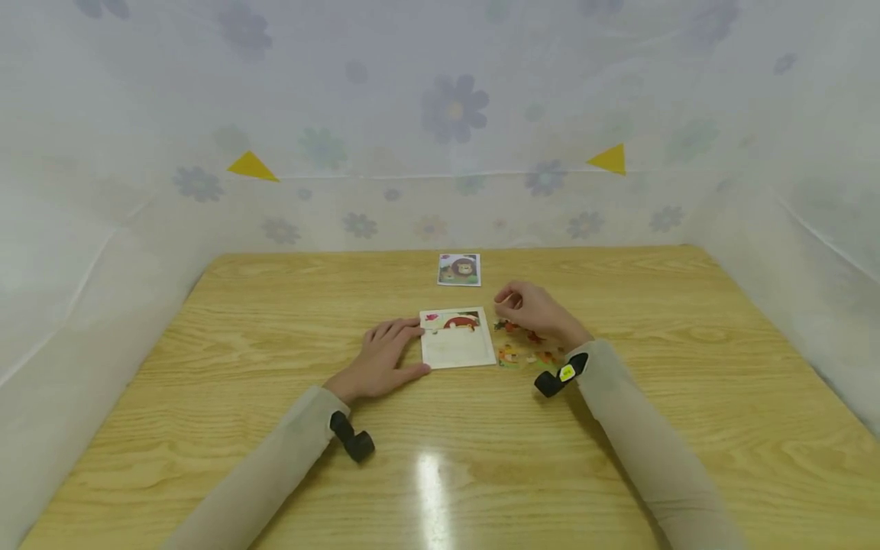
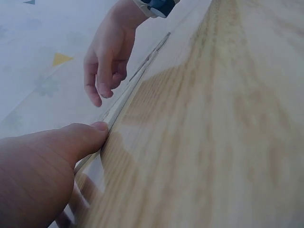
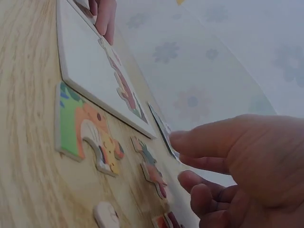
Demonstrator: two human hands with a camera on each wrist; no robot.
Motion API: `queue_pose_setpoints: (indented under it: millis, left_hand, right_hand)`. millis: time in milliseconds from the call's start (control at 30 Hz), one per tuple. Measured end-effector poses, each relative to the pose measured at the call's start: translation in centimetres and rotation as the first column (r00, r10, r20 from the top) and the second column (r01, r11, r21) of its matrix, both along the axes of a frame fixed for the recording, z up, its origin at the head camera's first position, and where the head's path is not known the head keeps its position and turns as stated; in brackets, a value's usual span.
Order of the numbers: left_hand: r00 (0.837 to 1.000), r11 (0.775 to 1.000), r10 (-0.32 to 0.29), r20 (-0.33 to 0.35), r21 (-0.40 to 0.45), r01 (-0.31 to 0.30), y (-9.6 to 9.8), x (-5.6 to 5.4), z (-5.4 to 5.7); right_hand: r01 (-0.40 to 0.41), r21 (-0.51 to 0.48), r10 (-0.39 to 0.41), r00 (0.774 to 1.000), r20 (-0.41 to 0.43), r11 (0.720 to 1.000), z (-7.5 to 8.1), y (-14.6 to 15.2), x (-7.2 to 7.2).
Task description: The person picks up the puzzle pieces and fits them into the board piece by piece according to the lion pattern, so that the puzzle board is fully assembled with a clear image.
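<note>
A white puzzle tray (image 1: 454, 350) lies on the table between the hands, with joined picture pieces along its far side and a bare near part. My left hand (image 1: 378, 360) rests at the tray's left edge, fingers spread and the thumb at the near corner. To the right of the tray, my right hand (image 1: 536, 312) hovers over loose puzzle pieces. Its thumb and fingers are loosely bent with a gap between them and nothing held, as the right wrist view shows. One loose jigsaw piece (image 3: 71, 123) with green and orange print lies right beside the tray; several others lie around it.
A small picture card (image 1: 459, 270) with a lion-like animal lies behind the tray. The wooden table (image 1: 289, 305) is bounded by a flowered white curtain (image 1: 385, 206) at the back and sides. Yellow triangles (image 1: 608, 159) hang on the curtain.
</note>
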State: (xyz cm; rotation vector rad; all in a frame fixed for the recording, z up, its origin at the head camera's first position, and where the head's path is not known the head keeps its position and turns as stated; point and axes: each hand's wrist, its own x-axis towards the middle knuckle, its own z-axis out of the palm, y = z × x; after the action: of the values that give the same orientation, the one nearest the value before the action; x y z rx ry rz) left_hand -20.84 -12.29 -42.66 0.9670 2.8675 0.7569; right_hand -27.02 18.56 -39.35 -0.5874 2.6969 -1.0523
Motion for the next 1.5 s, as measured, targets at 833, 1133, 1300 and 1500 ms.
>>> queue_pose_setpoints:
  millis: [833, 1133, 1300, 1500]
  left_hand:
    - [1.000, 1.000, 0.001, 0.009, -0.002, -0.001, 0.0, 0.1, 0.2]
    - [1.000, 1.000, -0.001, 0.010, -0.001, 0.001, -0.1, 0.1, 0.2]
    - [1.000, 1.000, -0.005, -0.002, 0.003, 0.005, -0.1, 0.1, 0.3]
    - [1.000, 1.000, -0.006, 0.006, 0.000, 0.006, 0.0, 0.2, 0.3]
  right_hand:
    - [-0.145, 0.043, 0.143, 0.989, 0.035, 0.989, 0.0, 1.5, 1.2]
    - [-0.150, -0.061, 0.148, 0.988, -0.034, 0.987, 0.1, 1.0, 0.9]
    - [-0.143, -0.101, 0.135, 0.987, -0.087, 0.984, -0.4, -0.1, 0.8]
    - [-0.132, -0.111, 0.124, 0.989, -0.079, 0.985, -1.0, -1.9, 1.2]
